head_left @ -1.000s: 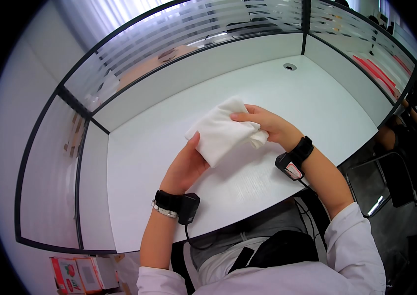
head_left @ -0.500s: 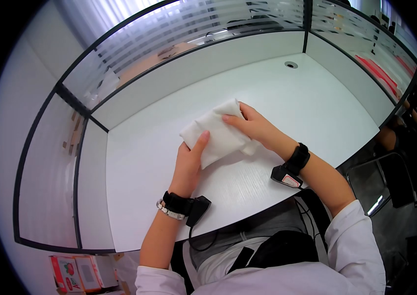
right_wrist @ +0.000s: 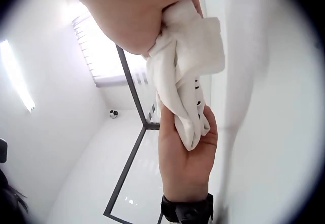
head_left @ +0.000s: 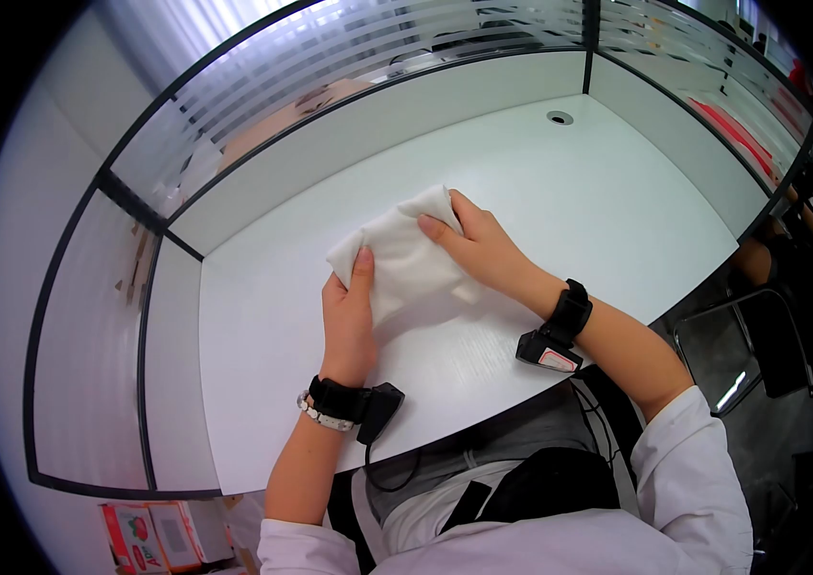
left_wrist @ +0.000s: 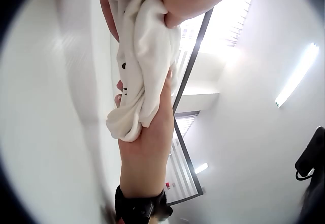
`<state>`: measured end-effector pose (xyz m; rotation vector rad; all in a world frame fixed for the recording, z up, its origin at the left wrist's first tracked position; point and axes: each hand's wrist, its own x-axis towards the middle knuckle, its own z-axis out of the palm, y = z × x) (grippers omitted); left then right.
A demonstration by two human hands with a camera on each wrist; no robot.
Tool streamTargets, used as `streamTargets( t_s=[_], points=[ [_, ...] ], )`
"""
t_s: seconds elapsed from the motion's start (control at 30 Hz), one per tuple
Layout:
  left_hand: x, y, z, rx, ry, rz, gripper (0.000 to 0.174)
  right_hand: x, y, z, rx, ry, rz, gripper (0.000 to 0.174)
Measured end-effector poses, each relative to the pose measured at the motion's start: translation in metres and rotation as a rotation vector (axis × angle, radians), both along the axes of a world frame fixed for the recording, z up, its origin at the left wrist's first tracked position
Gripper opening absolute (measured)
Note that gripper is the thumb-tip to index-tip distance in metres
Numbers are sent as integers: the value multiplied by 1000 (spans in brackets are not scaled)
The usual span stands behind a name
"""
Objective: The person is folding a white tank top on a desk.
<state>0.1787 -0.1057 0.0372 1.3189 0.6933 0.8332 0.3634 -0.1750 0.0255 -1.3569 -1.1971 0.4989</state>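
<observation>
A folded white cloth (head_left: pixel 406 259) is held up over the desk between both hands. My left hand (head_left: pixel 349 321) grips its left side, thumb lying on the upper face and fingers underneath. On the far right corner my right hand (head_left: pixel 488 249) pinches it the same way, thumb on top. Seen from the left wrist, the cloth (left_wrist: pixel 144 56) shows several loose layers and small black marks on its underside. In the right wrist view the cloth (right_wrist: pixel 188 66) bunches in folds between the two hands, and the left hand (right_wrist: pixel 188 158) cups its lower end.
The white desk (head_left: pixel 272 383) has low partition walls (head_left: pixel 387 120) with striped glass above. A cable hole (head_left: pixel 560 118) is near the back right corner. Printed boxes (head_left: pixel 152 537) stand on the floor at left. A black chair (head_left: pixel 761 335) is at right.
Both hands have carried the cloth to the left. The left thumb has come further onto its upper face, and the loose fold at its right side now hangs lower, behind the right hand.
</observation>
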Motion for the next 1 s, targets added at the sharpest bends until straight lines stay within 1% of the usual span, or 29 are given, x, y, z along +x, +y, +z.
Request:
streamTargets(
  t_s=[0.1,0.17,0.23,0.3,0.33,0.37,0.43,0.47,0.5,0.57,0.63,0.7,0.77,0.87,0.97,1.0],
  points=[
    [-2,3,1,43,36,-2,52,-2,0,3,5,50,7,41],
    [-3,5,-2,52,22,-5,53,6,-6,12,-286,140,88,41],
    [-3,6,-3,43,13,-24,51,6,-5,6,-248,409,159,43],
    [-1,1,-2,61,44,1,43,13,1,2,-284,435,162,44],
    [-2,3,-3,69,94,-11,43,15,3,0,-320,461,164,46],
    [-3,1,-1,69,93,-11,43,16,4,-3,-321,460,164,46],
    [-4,-5,6,112,187,-70,42,15,7,-6,-344,381,95,46],
    [-2,-8,5,99,123,-100,42,17,11,-13,-292,352,89,47],
    [-2,-9,5,98,122,-99,42,16,10,-12,-293,351,89,47],
    [-1,-10,4,55,89,-129,42,13,8,-10,-285,158,-86,49],
    [-2,-10,4,39,77,-139,44,10,2,2,-277,80,-100,50],
    [-3,-9,5,14,77,-161,51,9,0,4,-217,39,-90,45],
    [-3,-8,4,-9,65,-140,52,12,4,-2,-87,1,-101,53],
    [-2,-6,2,-45,25,-106,54,8,4,-3,-28,18,-130,52],
    [3,-9,4,-97,-55,-51,52,-9,-3,6,-48,230,-104,48],
    [5,-8,4,-115,-57,-32,51,-14,-1,7,-25,293,-65,53]
  ],
)
